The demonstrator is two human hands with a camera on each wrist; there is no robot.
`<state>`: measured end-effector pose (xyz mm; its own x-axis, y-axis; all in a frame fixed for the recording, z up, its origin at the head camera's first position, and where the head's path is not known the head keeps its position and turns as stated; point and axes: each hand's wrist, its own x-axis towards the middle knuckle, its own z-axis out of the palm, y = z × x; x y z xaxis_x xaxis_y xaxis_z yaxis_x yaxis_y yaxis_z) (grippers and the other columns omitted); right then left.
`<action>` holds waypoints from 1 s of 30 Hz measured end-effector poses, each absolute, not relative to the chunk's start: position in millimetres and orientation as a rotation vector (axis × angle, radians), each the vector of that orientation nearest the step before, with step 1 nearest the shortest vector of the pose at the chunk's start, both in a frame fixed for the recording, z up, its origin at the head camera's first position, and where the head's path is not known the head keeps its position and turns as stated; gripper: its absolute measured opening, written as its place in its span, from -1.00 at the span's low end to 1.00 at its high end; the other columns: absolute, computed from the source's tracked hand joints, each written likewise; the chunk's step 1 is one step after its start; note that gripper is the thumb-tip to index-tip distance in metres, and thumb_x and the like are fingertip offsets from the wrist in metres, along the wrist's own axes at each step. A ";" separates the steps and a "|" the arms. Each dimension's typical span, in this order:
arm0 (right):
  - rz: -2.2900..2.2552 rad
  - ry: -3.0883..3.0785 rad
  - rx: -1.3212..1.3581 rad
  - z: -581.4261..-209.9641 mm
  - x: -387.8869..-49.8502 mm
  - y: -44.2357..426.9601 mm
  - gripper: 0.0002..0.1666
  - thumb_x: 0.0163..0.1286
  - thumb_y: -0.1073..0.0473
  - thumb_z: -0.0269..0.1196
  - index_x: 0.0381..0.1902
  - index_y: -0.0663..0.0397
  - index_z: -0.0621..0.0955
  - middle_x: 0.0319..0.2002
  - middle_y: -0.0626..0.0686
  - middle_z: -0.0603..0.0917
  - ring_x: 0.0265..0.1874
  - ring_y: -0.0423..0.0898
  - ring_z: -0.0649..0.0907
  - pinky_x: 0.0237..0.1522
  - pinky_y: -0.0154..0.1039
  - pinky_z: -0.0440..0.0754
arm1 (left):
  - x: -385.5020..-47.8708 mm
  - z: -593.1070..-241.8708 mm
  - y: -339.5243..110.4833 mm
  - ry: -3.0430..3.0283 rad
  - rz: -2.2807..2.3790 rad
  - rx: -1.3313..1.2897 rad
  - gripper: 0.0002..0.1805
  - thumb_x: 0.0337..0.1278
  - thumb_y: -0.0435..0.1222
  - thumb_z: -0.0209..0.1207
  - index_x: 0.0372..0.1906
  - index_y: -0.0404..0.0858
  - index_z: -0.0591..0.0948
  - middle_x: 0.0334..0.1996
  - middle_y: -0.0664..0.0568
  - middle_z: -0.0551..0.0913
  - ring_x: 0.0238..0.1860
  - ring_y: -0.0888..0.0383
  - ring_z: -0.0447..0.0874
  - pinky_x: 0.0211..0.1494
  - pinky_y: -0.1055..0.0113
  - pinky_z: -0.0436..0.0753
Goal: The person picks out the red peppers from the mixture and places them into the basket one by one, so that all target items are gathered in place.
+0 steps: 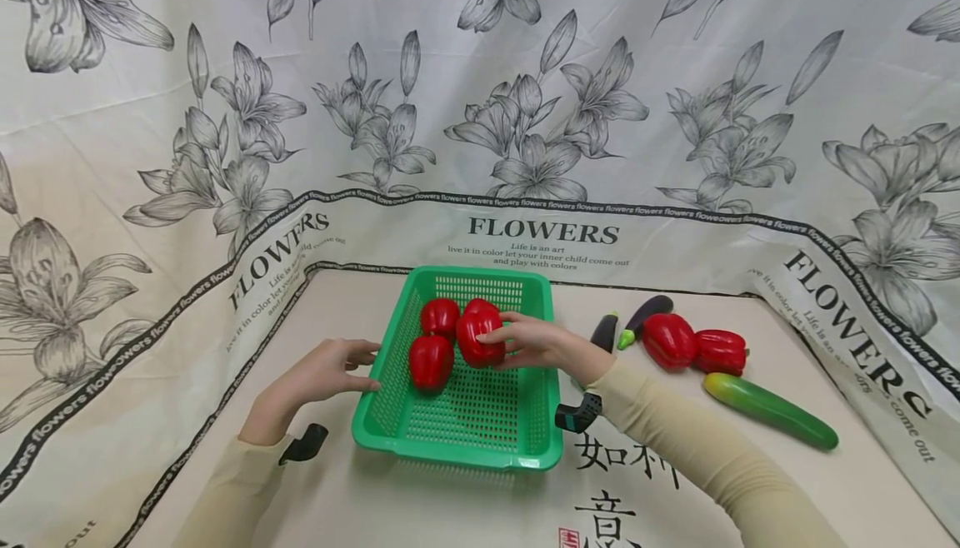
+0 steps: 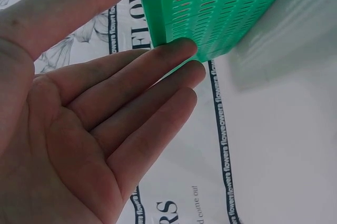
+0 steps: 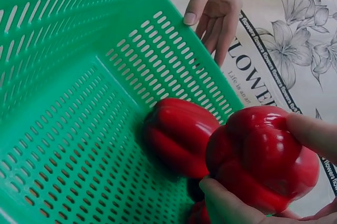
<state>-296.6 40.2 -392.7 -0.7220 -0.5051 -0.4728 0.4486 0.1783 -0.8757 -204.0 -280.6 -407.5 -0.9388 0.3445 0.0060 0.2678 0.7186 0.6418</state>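
Note:
A green plastic basket [image 1: 457,448] with slotted walls stands on the table. My right hand [image 1: 532,342] holds a glossy red bell pepper [image 3: 263,158] inside it, thumb and fingers around the sides. Several more red bell peppers lie there, one toward the front [image 1: 431,363] and one behind it [image 1: 439,316]; another [image 1: 482,306] is partly hidden by the held one. At the basket's left side is my left hand [image 1: 330,369], its thumb on the rim. In the left wrist view, the straight fingers [image 2: 152,121] reach toward the outer wall, fingertips close to it.
Right of the basket lie two dark eggplants [image 1: 649,312] [image 1: 604,331], two red bell peppers [image 1: 670,340] [image 1: 721,351] and a long green cucumber-like vegetable [image 1: 771,409]. A flower-printed cloth [image 1: 525,115] hangs behind the table. Black characters [image 1: 603,515] mark the tabletop in front.

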 end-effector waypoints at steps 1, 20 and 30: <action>-1.643 1.720 -0.042 -393.7 -297.6 39.0 -0.18 0.26 0.27 0.25 0.41 0.03 0.14 0.28 0.35 0.26 0.24 0.30 0.38 0.25 0.16 0.43 | -204.2 -407.4 -280.6 2.806 1.022 0.499 -0.34 -0.01 -0.19 0.36 0.19 -0.43 0.48 0.05 -0.24 0.62 0.04 -0.17 0.62 0.08 -0.04 0.62; -1.582 1.826 0.037 -420.7 -306.2 15.5 -0.07 0.22 0.28 0.30 0.44 0.17 0.06 0.22 0.42 0.34 0.15 0.35 0.48 0.15 0.17 0.52 | -204.8 -409.2 -280.8 2.806 1.015 0.483 -0.32 -0.01 -0.16 0.37 0.20 -0.42 0.47 0.03 -0.20 0.64 0.04 -0.11 0.63 0.05 0.03 0.65; -1.572 1.845 0.082 -423.4 -305.3 9.9 -0.07 0.24 0.29 0.28 0.44 0.22 0.04 0.28 0.42 0.27 0.23 0.38 0.39 0.13 0.15 0.55 | -204.9 -409.1 -281.2 2.806 1.013 0.473 -0.32 -0.02 -0.16 0.37 0.21 -0.41 0.47 0.04 -0.19 0.64 0.05 -0.11 0.63 0.06 0.02 0.64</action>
<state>-305.3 9.9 -423.4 -0.7521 -0.3808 -0.5380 0.4706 0.2613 -0.8428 -204.9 -281.2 -409.1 -0.9439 0.3301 -0.0074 0.2492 0.7269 0.6399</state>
